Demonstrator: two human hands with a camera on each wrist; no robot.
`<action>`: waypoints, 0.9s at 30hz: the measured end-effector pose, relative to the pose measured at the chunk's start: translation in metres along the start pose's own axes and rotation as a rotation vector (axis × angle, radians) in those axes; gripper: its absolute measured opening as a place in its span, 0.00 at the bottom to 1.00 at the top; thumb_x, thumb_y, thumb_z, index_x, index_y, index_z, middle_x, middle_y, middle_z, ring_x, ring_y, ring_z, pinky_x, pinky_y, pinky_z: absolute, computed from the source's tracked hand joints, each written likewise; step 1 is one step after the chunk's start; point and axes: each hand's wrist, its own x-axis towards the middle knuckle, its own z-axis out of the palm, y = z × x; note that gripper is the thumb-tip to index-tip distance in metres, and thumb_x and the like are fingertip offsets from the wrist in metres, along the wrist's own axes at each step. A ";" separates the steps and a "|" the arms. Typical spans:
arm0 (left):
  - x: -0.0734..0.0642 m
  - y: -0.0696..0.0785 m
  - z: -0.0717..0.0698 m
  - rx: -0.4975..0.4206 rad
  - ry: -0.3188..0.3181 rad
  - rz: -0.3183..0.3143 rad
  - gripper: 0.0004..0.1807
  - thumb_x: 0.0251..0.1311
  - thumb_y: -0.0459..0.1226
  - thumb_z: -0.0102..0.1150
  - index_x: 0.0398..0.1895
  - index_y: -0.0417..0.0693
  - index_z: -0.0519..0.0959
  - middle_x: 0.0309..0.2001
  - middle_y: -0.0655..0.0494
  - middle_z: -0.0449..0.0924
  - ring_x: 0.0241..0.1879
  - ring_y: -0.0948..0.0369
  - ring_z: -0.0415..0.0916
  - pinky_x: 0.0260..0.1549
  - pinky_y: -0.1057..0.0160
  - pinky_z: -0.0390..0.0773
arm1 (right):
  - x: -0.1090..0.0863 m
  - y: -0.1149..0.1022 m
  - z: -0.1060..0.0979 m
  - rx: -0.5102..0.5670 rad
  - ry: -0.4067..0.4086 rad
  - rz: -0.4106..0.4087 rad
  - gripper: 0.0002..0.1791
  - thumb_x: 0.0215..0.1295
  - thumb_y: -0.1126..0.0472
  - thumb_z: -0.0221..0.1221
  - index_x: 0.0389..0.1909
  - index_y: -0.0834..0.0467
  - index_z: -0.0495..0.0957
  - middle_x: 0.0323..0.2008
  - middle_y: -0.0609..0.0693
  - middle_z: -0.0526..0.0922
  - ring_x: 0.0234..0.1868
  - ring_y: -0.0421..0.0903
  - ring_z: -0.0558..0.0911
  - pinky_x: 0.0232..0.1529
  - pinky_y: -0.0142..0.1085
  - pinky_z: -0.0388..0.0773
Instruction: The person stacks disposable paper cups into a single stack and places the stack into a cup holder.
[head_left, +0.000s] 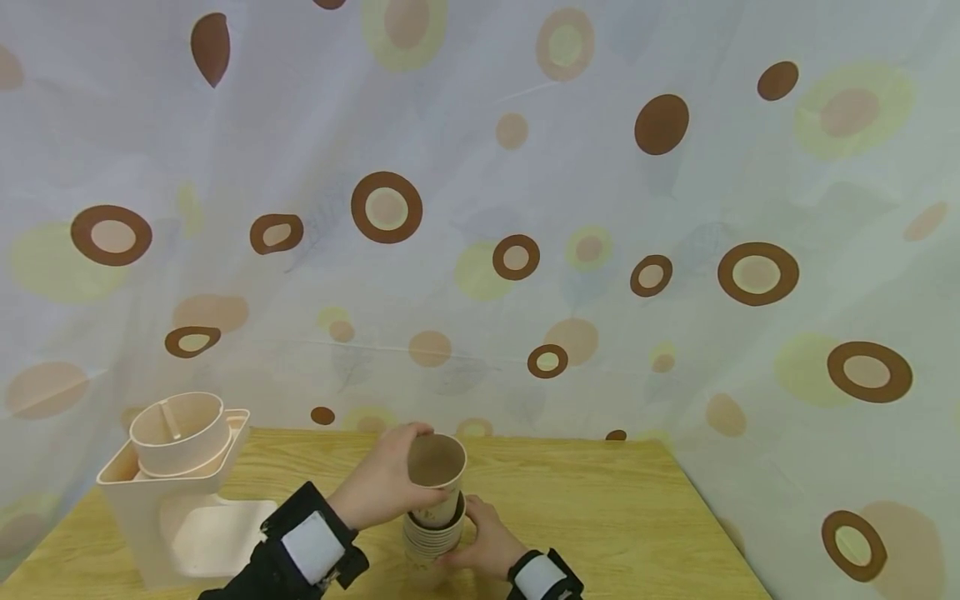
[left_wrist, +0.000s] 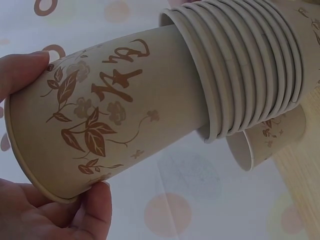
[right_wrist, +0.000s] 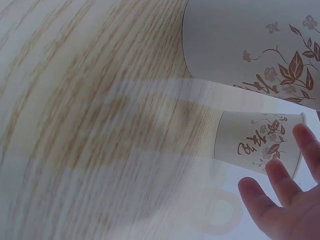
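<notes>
My left hand grips a paper cup by its rim, thumb on one side and fingers on the other. The cup stands upright, and its lower end is inside the mouth of a stack of paper cups. Around the side of that stack is my right hand, with the thumb in front. Several rolled rims show close together in the left wrist view. The cups are beige with brown flowers and lettering. Behind the stack, a single paper cup stands near the spread fingers of my right hand.
On the left of the wooden table stands a cream plastic container with a round cup-like piece in its top. A pale flat part juts from its side. A dotted sheet hangs behind the table.
</notes>
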 end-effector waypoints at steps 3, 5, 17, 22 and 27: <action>-0.001 -0.001 -0.001 -0.017 -0.016 0.025 0.40 0.40 0.43 0.73 0.58 0.38 0.68 0.51 0.45 0.72 0.48 0.53 0.72 0.41 0.54 0.76 | 0.000 0.000 0.000 0.004 -0.005 0.003 0.35 0.46 0.56 0.71 0.59 0.53 0.71 0.59 0.57 0.69 0.61 0.60 0.61 0.58 0.64 0.58; -0.002 -0.002 -0.001 -0.026 -0.024 0.041 0.40 0.39 0.43 0.73 0.57 0.38 0.68 0.50 0.45 0.73 0.47 0.53 0.72 0.40 0.55 0.76 | 0.000 0.000 0.000 0.009 -0.009 0.006 0.35 0.46 0.56 0.71 0.58 0.53 0.71 0.59 0.57 0.69 0.61 0.60 0.61 0.58 0.65 0.58; 0.000 -0.004 0.003 -0.040 -0.051 0.055 0.40 0.40 0.43 0.73 0.58 0.38 0.68 0.51 0.45 0.72 0.49 0.51 0.72 0.41 0.53 0.75 | 0.002 0.003 0.000 0.006 -0.005 -0.008 0.33 0.46 0.57 0.71 0.56 0.51 0.73 0.58 0.55 0.70 0.60 0.58 0.62 0.58 0.64 0.58; 0.000 -0.006 0.005 -0.043 -0.064 0.051 0.41 0.39 0.43 0.73 0.58 0.37 0.67 0.51 0.44 0.73 0.49 0.51 0.72 0.41 0.52 0.76 | 0.002 0.005 0.001 0.003 -0.008 -0.002 0.33 0.46 0.55 0.71 0.57 0.51 0.73 0.59 0.57 0.69 0.61 0.59 0.62 0.58 0.64 0.58; 0.000 -0.008 0.009 -0.031 -0.081 0.055 0.42 0.38 0.42 0.74 0.58 0.35 0.67 0.51 0.42 0.73 0.48 0.50 0.72 0.41 0.51 0.76 | 0.001 0.004 0.001 -0.006 -0.002 -0.012 0.34 0.46 0.55 0.71 0.58 0.51 0.72 0.59 0.57 0.69 0.61 0.59 0.61 0.58 0.63 0.58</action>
